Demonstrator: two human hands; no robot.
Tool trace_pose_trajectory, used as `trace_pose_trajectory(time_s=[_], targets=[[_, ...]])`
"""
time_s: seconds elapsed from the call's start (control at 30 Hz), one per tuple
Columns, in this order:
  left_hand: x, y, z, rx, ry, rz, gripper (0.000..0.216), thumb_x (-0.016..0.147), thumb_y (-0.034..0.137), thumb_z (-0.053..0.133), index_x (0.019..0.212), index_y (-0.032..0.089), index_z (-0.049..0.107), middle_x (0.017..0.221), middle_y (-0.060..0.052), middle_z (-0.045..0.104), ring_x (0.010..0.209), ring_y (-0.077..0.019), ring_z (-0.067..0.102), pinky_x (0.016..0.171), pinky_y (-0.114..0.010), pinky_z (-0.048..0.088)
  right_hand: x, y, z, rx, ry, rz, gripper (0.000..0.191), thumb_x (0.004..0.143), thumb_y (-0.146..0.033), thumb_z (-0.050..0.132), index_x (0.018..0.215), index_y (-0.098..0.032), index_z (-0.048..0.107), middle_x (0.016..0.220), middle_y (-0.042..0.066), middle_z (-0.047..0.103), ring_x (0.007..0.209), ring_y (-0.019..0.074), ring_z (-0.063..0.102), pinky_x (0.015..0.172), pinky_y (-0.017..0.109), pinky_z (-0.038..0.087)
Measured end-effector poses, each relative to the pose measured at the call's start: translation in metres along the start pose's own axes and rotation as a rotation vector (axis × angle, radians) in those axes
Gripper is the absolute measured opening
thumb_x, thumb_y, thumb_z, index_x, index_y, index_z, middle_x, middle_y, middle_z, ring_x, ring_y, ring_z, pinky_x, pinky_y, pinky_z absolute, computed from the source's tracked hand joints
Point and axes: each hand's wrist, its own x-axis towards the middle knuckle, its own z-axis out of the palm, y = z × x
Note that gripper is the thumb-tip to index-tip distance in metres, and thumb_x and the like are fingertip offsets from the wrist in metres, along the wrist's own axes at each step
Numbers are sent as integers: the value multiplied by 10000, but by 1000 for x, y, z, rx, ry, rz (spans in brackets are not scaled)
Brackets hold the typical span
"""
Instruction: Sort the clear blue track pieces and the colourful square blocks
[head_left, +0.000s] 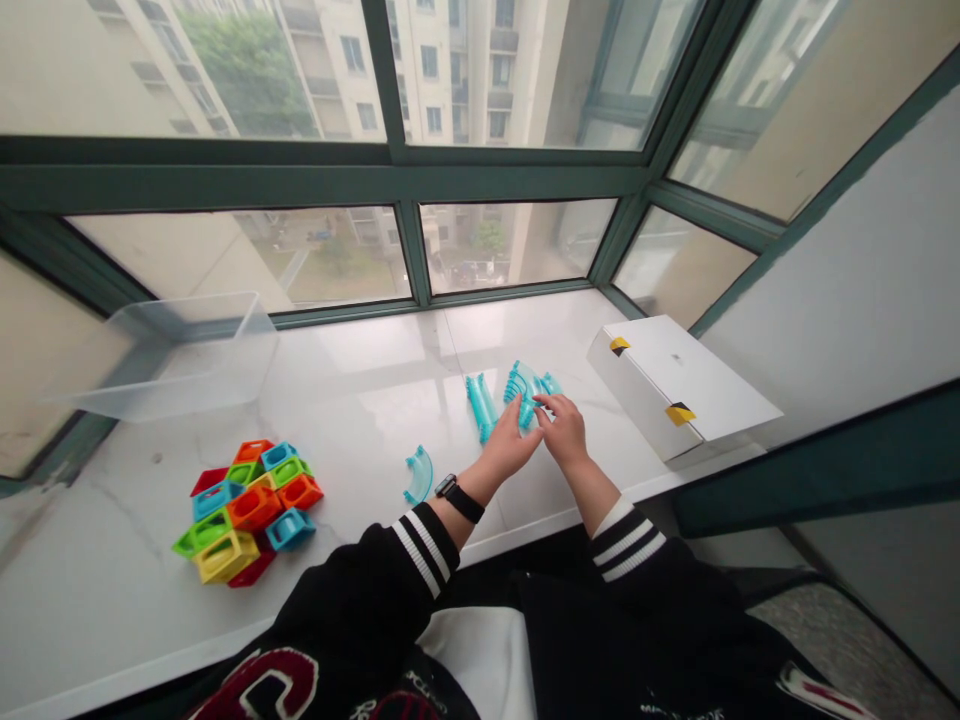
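Note:
My left hand, with a dark watch on its wrist, has its fingers and thumb closed about a clear blue curved track piece. From the other side my right hand pinches the same piece near its lower edge; the fingertips partly cover it. Another bit of clear blue plastic shows just behind the right fingers. Left of the hands lies a straight blue track piece, its near end close to my left hand. A loose blue curved piece rests beside the watch.
A cluster of colourful plastic blocks sits at the left. Behind it stands a clear plastic bin by the window. A white box with yellow-and-black tabs is at the right. Green window frames border the white counter.

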Motion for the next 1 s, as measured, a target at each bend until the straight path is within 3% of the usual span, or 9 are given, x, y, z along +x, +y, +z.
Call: trace_pose_trajectory(time_s=[0.33,0.53,0.8,1.0], targets=[[4,-3,8,-22,-11,-51,909,867,396,737,1650,229,306,1732,-157,308,1615,-347,272,1321,-566,231,0,4,2,-32,-21,-7,257,963,-281,569,1099,-244,784,1060,90,755,963,258,659,964,442,518],[1,0,7,26,-37,-58,931,842,362,746,1645,169,318,1733,-182,287,1619,-356,252,1324,-556,220,0,7,4,-42,-25,-25,255,962,-281,578,1105,-228,782,1043,93,752,951,256,654,945,429,517],[0,-1,7,-13,-27,-57,927,835,360,753,1644,218,322,1735,-161,300,1622,-358,243,1328,-566,204,-1,4,3,-32,-36,-23,239,957,-277,590,1088,-231,785,1032,86,759,935,258,657,928,424,522],[-1,2,4,14,-50,-47,925,849,359,731,1645,169,301,1739,-191,272,1629,-331,237,1333,-541,189,-1,3,1,-45,-63,-29,245,961,-255,601,1108,-239,796,1050,89,759,903,247,658,945,431,521]])
